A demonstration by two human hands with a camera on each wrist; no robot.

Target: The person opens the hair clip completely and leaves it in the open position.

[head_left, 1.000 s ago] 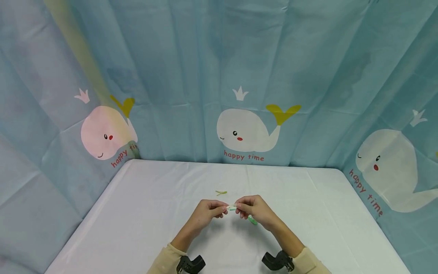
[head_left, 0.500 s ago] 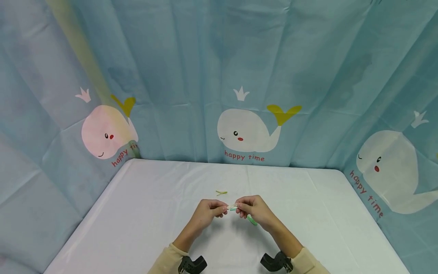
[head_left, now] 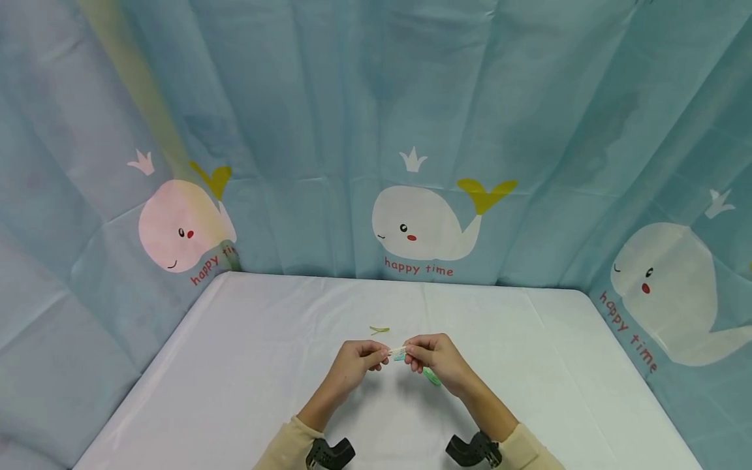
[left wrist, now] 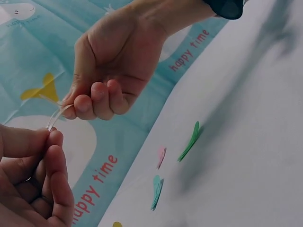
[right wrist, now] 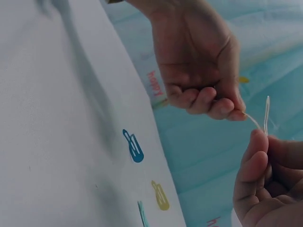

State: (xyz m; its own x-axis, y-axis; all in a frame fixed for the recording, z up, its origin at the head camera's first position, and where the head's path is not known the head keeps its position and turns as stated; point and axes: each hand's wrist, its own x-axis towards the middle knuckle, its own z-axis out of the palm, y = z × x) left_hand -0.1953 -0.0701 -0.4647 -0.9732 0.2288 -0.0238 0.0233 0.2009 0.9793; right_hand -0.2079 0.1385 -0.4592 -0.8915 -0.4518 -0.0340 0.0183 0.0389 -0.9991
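The white table's point(head_left: 264, 391) pink clip point(left wrist: 161, 157) shows only from the left wrist; both hands point(head_left: 358, 364) point(head_left: 437, 359) pinch a pale strip point(head_left: 397, 352).

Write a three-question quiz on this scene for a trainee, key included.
1. True or false: the left hand and the right hand both pinch the white clip.
2. In the head view, which colour of clip lies farthest from the person?
A) green
B) yellow
C) teal
3. Fill in: in the right wrist view, the clip on the table nearest the top of the picture is ____.

Key:
1. True.
2. B, the yellow clip.
3. Blue, the blue clip.
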